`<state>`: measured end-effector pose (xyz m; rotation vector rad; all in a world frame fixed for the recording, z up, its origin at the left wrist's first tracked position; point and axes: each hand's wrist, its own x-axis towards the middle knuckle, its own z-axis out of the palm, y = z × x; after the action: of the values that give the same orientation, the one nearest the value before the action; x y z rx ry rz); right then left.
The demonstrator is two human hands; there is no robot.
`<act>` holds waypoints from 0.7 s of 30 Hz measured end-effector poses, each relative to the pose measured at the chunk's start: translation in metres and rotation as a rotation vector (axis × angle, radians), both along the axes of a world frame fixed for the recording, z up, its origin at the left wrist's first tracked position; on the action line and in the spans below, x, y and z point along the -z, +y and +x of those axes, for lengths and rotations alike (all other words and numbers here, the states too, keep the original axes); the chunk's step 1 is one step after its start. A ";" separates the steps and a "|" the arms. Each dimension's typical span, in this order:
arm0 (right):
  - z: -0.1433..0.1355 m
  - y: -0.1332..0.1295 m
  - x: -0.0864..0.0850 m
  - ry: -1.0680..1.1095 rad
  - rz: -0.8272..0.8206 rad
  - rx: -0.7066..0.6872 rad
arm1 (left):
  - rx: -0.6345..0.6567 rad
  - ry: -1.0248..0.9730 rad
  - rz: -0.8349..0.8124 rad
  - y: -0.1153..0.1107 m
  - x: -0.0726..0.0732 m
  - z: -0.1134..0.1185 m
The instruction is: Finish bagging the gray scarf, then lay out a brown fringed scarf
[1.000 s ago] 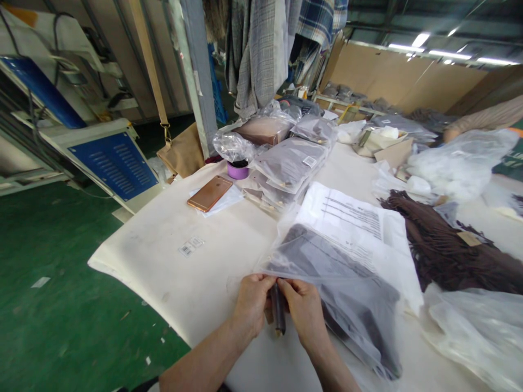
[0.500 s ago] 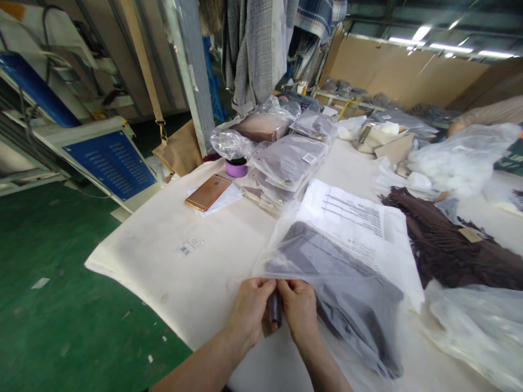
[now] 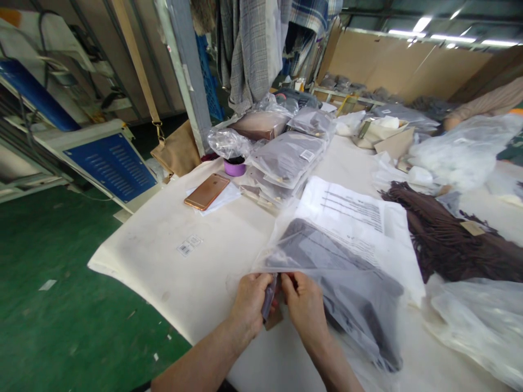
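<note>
A clear plastic bag with a folded dark grey cloth inside lies in front of me. My left hand is closed at the bag's near edge, its thumb and fingers on a narrow, dark, rolled-looking piece. My right hand pinches the same edge, a small gap from the left. Below the dark piece, between the hands, a small brown tag shows. What the curled fingers do underneath is hidden. Beneath the bag lies a white printed sheet.
Left on the table sit a phone, barcode stickers and a purple tape roll. Bagged packs are stacked behind. At right lie a brown fringed scarf and loose plastic bags. Another person's arm reaches in.
My hands have drawn slightly apart at the bag's edge. The dark piece has tilted toward my left hand, and more of the brown tag shows. The view has shifted a little.
</note>
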<state>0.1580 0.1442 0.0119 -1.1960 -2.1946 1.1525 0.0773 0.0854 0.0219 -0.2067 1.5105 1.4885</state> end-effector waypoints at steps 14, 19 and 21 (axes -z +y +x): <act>0.006 0.022 -0.005 -0.120 0.500 -0.594 | 0.136 0.072 -0.043 -0.003 -0.001 -0.003; -0.005 0.023 -0.008 -0.115 0.477 -0.650 | 0.158 0.158 -0.018 -0.009 0.001 -0.001; -0.008 0.018 -0.008 -0.121 0.470 -0.628 | 0.184 0.178 -0.011 -0.014 -0.001 -0.002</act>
<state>0.1498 0.1619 0.0201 -0.3942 -2.8229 0.6895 0.0752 0.0710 0.0227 0.0590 1.6321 1.3799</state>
